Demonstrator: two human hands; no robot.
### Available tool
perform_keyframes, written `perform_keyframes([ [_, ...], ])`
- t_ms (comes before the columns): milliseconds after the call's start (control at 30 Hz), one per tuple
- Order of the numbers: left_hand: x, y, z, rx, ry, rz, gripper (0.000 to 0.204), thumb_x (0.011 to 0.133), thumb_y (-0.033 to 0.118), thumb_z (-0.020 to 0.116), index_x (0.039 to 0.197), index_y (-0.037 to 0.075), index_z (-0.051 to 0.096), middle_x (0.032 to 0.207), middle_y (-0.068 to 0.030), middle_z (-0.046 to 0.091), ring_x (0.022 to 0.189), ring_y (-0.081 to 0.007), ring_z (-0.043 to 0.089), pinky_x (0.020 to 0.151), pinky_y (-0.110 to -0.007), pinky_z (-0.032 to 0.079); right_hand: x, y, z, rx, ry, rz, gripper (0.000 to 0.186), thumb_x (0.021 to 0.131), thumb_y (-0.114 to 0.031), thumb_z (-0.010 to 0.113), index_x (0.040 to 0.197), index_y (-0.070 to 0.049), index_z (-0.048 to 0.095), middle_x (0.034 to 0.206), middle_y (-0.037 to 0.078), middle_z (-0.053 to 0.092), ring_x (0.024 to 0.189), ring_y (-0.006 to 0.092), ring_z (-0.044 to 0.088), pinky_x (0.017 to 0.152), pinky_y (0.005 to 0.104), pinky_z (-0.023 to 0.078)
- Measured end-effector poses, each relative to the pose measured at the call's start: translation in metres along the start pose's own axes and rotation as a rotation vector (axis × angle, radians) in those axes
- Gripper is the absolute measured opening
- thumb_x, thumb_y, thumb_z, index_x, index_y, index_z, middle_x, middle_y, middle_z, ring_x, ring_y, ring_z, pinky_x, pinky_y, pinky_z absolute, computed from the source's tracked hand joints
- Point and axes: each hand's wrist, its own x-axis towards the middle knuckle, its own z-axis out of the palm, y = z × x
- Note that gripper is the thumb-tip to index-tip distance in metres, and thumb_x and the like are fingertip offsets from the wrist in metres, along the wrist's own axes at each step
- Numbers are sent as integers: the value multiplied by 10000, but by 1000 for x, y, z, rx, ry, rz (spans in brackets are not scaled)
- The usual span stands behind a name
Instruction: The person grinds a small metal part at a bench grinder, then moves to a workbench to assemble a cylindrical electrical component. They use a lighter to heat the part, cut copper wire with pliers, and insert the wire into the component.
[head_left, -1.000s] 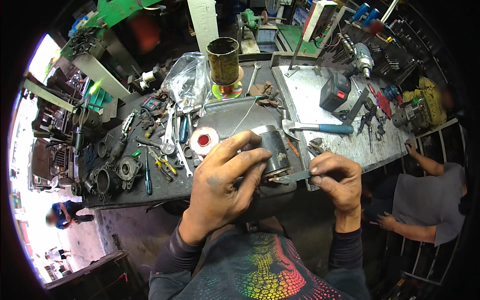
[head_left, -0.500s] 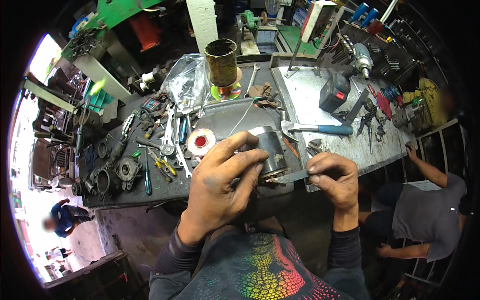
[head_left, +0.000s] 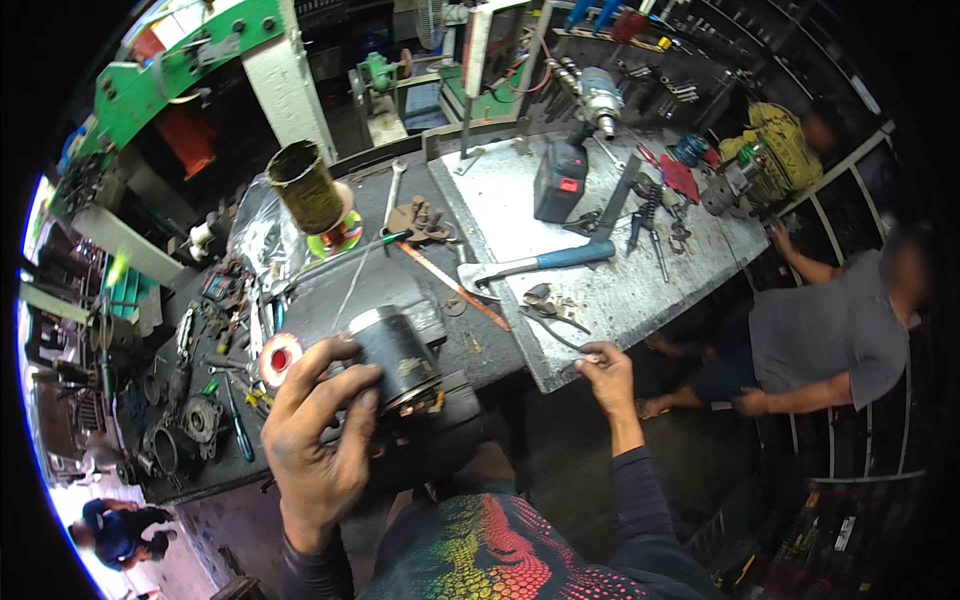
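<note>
A black cylindrical motor housing [head_left: 392, 350] lies tilted at the near edge of the dark bench, with copper-coloured parts showing at its lower end. Against its left side my left hand [head_left: 325, 430] is closed, fingers curled and thumb beside them; the exact contact is partly hidden. Farther right, over the corner of the metal-topped board, my right hand [head_left: 607, 375] pinches the end of one dark handle of a pair of pliers [head_left: 545, 305]. The pliers' head rests on the board. Left of my left hand is a round flange with a red centre [head_left: 279, 357].
A blue-handled hammer [head_left: 545, 260], a black battery pack [head_left: 560, 185] and hand tools lie on the metal-topped board [head_left: 700, 250]. A rusty can [head_left: 305, 185] stands at the back. Screwdrivers and metal parts crowd the left. One person [head_left: 825, 330] is at the right.
My right hand has left the housing's lower end, where it held a thin grey strip, and moved right to the pliers. My left hand stays at the housing. The view has turned right.
</note>
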Motion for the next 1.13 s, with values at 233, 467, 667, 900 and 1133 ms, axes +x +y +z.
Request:
perform_keyframes([
  [233,-4,7,7,96,25,-29,215,846,-6,726,1057,12,763,1217,-153,679,1122,-280,671,965,-366,516,3,30,22,-225,90,-70,199,850,5,767,1042,-41,741,879,72,713,763,140,691,698,293,534],
  [467,-10,15,9,150,107,-98,239,864,-4,700,1098,1,749,1237,-153,663,1135,-268,652,985,-366,500,8,2,8,-642,123,-403,188,836,-117,762,1020,-78,758,1054,108,684,1063,338,635,917,439,516],
  [667,-24,21,7,103,288,-162,240,922,47,678,1146,-36,707,1245,-154,641,1118,-228,619,970,-319,474,101,-10,-2,-658,57,-444,230,844,-72,751,1072,-88,771,1051,123,683,1034,351,643,914,440,517],
  [900,-39,26,-3,86,440,-150,248,910,45,659,1139,-41,698,1206,-181,640,1093,-247,619,975,-342,479,142,-10,0,-823,-228,-503,193,822,-50,761,1011,-30,733,1014,159,660,992,383,638,873,459,519],
  [1133,-41,17,-10,62,389,-239,259,880,64,719,1134,20,746,1187,-159,694,1116,-284,654,988,-346,473,150,9,8,-740,-220,-403,191,801,-41,781,941,-12,654,918,179,663,889,310,672,841,455,527],
])
